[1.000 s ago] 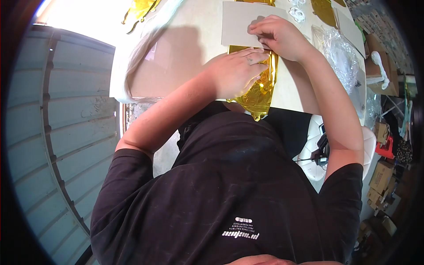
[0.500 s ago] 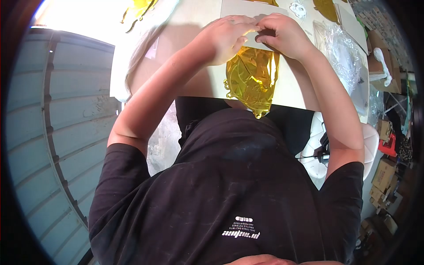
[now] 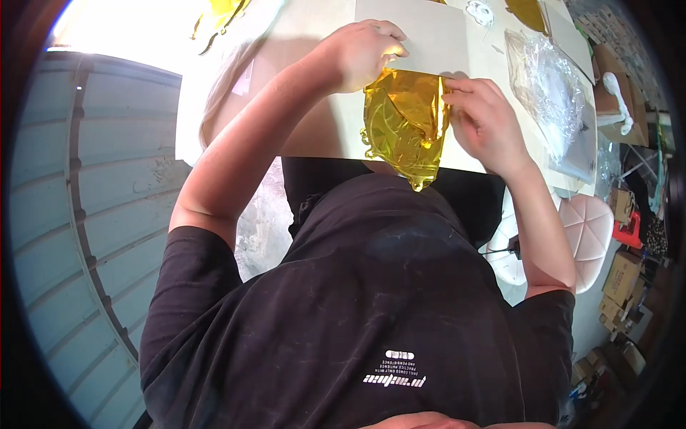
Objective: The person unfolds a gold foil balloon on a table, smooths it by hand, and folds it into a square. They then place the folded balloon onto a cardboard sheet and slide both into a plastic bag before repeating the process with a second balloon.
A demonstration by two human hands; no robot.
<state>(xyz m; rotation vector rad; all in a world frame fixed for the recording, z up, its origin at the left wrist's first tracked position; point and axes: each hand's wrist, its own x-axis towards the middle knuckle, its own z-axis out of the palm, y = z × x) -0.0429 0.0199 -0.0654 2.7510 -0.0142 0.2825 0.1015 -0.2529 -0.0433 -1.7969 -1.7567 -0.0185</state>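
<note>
A flat, creased gold foil balloon (image 3: 404, 121) lies at the table's near edge, its lower tip hanging over. Small tabs stick out along its left side and at the tip. My left hand (image 3: 363, 56) is at the balloon's upper left corner, fingers bent and apart, the thumb close to the foil's top edge. At the opposite side, my right hand (image 3: 487, 123) has its fingertips on the foil's upper right edge, pinching it. Beyond the balloon, a pale flat sheet (image 3: 429, 36) lies on the table, reaching to the foil's top edge.
Clear plastic packaging (image 3: 554, 93) lies on the right of the table (image 3: 279, 93). More gold foil (image 3: 214, 21) is at the far left, another piece (image 3: 527, 14) at the far right. A small white item (image 3: 480, 13) sits near it. A white quilted chair (image 3: 586, 239) stands at right.
My right hand has moved away from my left, down and right to the foil's right edge. My left hand stays near the top left corner. The pale sheet beyond is more exposed.
</note>
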